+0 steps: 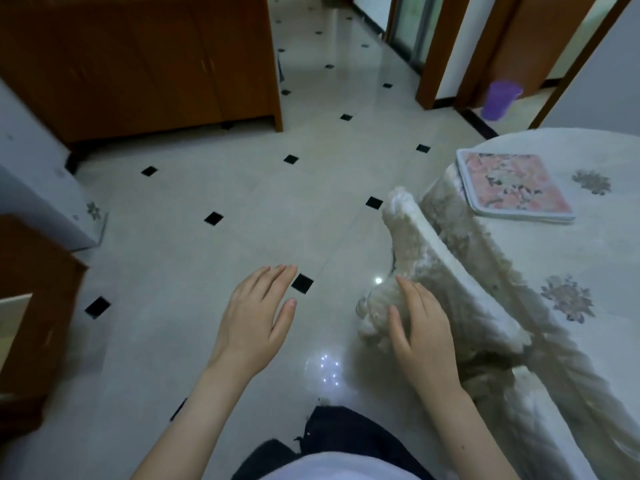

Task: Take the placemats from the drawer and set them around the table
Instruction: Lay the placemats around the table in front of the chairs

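Note:
One pink floral placemat with a pale border lies flat near the left edge of the round table, which wears a white flowered cloth. My left hand hovers over the floor with straight fingers and holds nothing. Over to the right, my right hand is held out with relaxed fingers, right beside a chair back draped in a fluffy white cover; whether it touches the cover I cannot tell. No drawer shows.
A brown wooden cabinet stands at the back left. Another wooden piece and a white box sit at the left edge. A purple bin stands by the doorway. Tiled floor lies between.

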`<state>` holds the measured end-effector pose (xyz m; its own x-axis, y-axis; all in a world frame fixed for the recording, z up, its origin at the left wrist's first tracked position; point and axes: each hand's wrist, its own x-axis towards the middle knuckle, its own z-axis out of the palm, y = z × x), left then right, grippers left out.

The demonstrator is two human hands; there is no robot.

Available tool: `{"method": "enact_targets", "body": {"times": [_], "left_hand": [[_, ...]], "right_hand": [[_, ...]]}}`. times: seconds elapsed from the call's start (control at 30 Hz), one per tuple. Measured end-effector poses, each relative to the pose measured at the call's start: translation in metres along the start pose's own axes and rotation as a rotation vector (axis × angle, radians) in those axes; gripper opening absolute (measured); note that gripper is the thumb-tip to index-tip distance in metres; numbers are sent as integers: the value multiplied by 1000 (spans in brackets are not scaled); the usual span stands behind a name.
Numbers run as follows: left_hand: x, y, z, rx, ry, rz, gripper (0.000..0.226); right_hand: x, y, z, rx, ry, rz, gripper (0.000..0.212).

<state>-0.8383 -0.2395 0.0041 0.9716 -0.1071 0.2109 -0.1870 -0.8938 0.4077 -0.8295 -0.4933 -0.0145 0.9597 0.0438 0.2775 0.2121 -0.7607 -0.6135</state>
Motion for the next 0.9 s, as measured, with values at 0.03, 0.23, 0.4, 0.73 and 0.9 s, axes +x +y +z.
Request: {"method": "enact_targets", "body": {"times": [0.03, 0.23, 0.4, 0.73, 0.9], "left_hand": [[22, -4, -2, 1, -7, 14, 49], [127, -32, 0, -26, -15, 55, 50], [214, -69, 24, -47, -82, 145, 50], [439, -133, 50, -58, -195, 481, 49], [531, -137, 63, -91, -269, 606, 50]], "right_hand": [[17, -1, 3, -7, 8, 3, 49], [106, 5, 28, -40, 3, 44, 51], [179, 16, 65, -69, 52, 99, 52], [338, 21, 135, -127, 245, 361, 53], [394, 28, 140, -177, 326, 499, 55]]}}
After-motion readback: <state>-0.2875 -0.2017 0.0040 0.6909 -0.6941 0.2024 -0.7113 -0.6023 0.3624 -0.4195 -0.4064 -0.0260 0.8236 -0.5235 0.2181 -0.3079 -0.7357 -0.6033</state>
